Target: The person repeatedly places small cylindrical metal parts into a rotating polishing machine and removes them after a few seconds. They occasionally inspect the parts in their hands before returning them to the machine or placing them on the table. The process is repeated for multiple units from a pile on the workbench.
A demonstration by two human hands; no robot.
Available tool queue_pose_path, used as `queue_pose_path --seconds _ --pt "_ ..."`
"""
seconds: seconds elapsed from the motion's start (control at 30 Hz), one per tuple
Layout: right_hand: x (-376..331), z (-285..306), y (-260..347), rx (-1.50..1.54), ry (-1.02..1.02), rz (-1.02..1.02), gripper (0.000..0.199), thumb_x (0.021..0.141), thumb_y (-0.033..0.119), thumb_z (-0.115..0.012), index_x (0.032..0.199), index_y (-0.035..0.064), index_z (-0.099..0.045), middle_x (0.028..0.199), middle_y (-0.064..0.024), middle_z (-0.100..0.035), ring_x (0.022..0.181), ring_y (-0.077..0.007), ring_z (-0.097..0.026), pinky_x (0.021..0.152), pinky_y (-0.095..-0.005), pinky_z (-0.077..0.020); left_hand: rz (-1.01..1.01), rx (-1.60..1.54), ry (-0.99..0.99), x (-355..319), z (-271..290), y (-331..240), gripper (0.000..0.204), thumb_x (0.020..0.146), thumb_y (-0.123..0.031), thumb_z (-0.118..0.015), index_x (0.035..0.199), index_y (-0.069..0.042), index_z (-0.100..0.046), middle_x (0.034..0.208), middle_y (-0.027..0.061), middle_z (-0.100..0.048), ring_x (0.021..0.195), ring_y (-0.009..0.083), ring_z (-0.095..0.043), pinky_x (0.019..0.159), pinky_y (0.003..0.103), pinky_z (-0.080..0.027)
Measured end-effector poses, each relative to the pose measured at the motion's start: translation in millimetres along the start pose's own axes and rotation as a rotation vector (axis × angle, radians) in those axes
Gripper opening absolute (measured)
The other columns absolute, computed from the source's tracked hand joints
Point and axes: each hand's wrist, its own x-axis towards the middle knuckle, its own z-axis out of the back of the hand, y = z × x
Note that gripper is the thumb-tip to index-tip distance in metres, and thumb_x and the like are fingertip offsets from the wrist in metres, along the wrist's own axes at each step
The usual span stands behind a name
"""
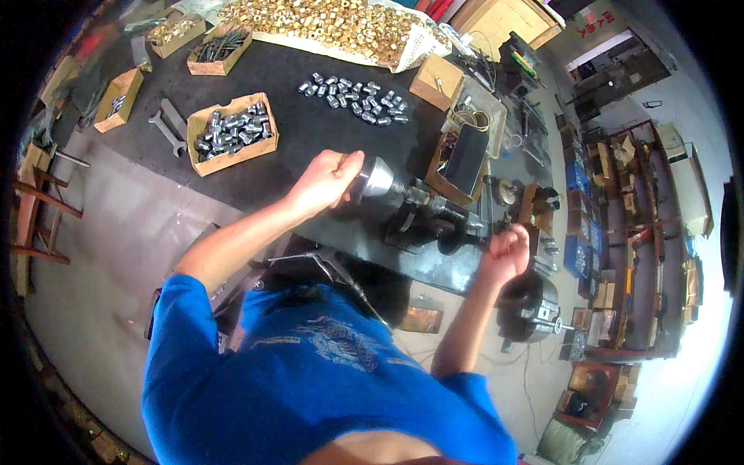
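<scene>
In front of me stands a small bench machine shaped like a lathe (pixel 426 203), dark metal with bright shafts. My left hand (pixel 332 183) is closed at its left end, thumb on top, right beside the silver cone-shaped chuck (pixel 378 180). What its fingers pinch is hidden. My right hand (pixel 508 251) is closed at the machine's right end, around what looks like a dark handle (pixel 479 242), mostly covered by the fingers. Beyond my left hand, a cardboard box (pixel 232 157) holds many shiny metal cylinder parts. Similar metal parts (pixel 358 99) lie loose on the dark bench mat (pixel 298 128).
A heap of brass-coloured fittings (pixel 333 27) covers the bench's far side. A wrench (pixel 167 133) and small boxes (pixel 220 51) lie at left. A cardboard box (pixel 457 174) stands behind the machine. Shelves (pixel 632 240) line the right wall; a dark motor-like unit (pixel 528 308) sits at right.
</scene>
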Motion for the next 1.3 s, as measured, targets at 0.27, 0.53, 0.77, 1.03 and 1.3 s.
queue_pose_path --seconds 0.27,0.53,0.77,1.03,1.3 --pt "19.0 -6.4 -6.5 0.021 -0.103 -0.022 0.018 0.081 0.019 -0.044 0.081 0.0034 -0.054 0.053 0.0027 -0.035 0.042 -0.0054 -0.026 0.035 -0.0190 -0.0184 -0.138 0.130 -0.007 0.8 -1.6 11.1 0.043 0.090 -0.038 -0.039 0.071 -0.002 -0.052 0.055 0.0031 -0.050 0.040 0.0056 -0.041 0.038 0.020 -0.031" --pt "56.1 22.5 -85.7 -0.324 -0.086 0.003 0.024 0.086 0.018 -0.045 0.079 -0.0008 -0.058 0.055 -0.0012 -0.047 0.042 -0.0083 -0.040 0.038 -0.0209 -0.0314 -0.112 0.149 0.019 2.3 -2.5 6.4 0.040 0.089 -0.035 -0.042 0.068 -0.002 -0.050 0.053 0.0040 -0.050 0.042 0.0100 -0.046 0.042 0.026 -0.037" --pt "-7.0 41.1 -97.1 -0.290 -0.243 -0.106 0.024 0.080 0.023 -0.049 0.081 0.0009 -0.059 0.066 -0.0017 -0.053 0.052 -0.0078 -0.045 0.044 -0.0189 -0.0319 -0.338 0.347 -0.043 8.2 -2.7 17.7 0.040 0.091 -0.034 -0.038 0.068 -0.003 -0.050 0.052 0.0020 -0.047 0.039 0.0074 -0.042 0.039 0.023 -0.033" --pt "-45.1 64.5 -69.2 -0.111 -0.268 -0.239 0.016 0.081 0.016 -0.047 0.079 0.0026 -0.055 0.054 0.0035 -0.036 0.044 -0.0055 -0.029 0.038 -0.0203 -0.0197 -0.450 0.486 -0.158 5.5 -9.1 13.3 0.038 0.090 -0.028 -0.042 0.065 0.000 -0.049 0.051 0.0065 -0.046 0.048 0.0159 -0.045 0.047 0.030 -0.036" --pt "-56.4 42.3 -28.8 -0.055 -0.193 -0.219 0.015 0.080 0.015 -0.046 0.082 0.0012 -0.051 0.053 0.0026 -0.036 0.043 -0.0044 -0.027 0.037 -0.0189 -0.0194 -0.417 0.416 -0.146 4.3 -7.3 12.1 0.038 0.090 -0.025 -0.043 0.061 0.000 -0.045 0.050 0.0073 -0.041 0.046 0.0147 -0.038 0.045 0.030 -0.032"
